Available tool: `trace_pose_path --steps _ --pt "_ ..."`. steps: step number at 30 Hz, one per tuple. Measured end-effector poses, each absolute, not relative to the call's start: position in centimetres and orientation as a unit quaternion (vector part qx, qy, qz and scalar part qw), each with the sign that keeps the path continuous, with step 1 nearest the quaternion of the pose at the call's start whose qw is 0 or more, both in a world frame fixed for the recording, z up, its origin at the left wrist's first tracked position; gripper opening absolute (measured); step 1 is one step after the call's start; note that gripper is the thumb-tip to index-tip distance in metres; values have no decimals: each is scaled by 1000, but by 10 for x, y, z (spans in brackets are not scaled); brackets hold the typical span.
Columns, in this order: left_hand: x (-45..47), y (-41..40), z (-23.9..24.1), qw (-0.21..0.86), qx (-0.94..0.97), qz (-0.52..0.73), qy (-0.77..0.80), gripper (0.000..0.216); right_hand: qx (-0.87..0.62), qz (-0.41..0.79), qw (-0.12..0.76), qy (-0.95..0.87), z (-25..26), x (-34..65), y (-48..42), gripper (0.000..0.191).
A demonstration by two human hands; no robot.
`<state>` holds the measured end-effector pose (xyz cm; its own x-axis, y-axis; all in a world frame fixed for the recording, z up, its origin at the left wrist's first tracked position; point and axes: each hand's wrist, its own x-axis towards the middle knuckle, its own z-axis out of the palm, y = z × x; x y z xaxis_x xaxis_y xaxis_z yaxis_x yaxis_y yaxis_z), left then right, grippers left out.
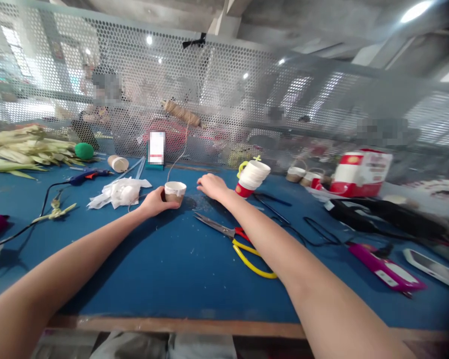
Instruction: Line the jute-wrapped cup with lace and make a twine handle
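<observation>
Across a blue desk (164, 284), we see yellow-and-red-handled scissors (230, 232). Beyond them our right hand (212, 186) is loosely curled; we cannot tell whether it holds anything. Our left hand (154, 203), half-closed, grips a brown-sided paper cup (174, 191), upright near the white plastic (114, 193).

Left hand (155, 202) and right hand (213, 186) are ungloved; slender forearms (86, 259) are bare. Pale grey, softly creased cloth legwear (204, 346) is worn below.
</observation>
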<state>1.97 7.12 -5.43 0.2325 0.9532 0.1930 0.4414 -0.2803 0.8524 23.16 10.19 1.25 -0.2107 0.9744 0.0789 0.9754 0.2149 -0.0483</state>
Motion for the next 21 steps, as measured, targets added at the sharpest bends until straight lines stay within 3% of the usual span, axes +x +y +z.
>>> trace_pose_path --steps 5,8,15,21 --pt "16 67 -53 352 691 389 497 62 -587 60 55 -805 1 202 133 21" --pt "15 67 -50 349 674 424 494 66 -581 115 123 -797 6 196 133 12" --pt "17 67 -46 421 627 461 466 62 -523 315 265 -746 16 192 83 32" --pt "27 48 -33 506 622 441 403 56 -499 402 349 -683 -2 182 55 43"
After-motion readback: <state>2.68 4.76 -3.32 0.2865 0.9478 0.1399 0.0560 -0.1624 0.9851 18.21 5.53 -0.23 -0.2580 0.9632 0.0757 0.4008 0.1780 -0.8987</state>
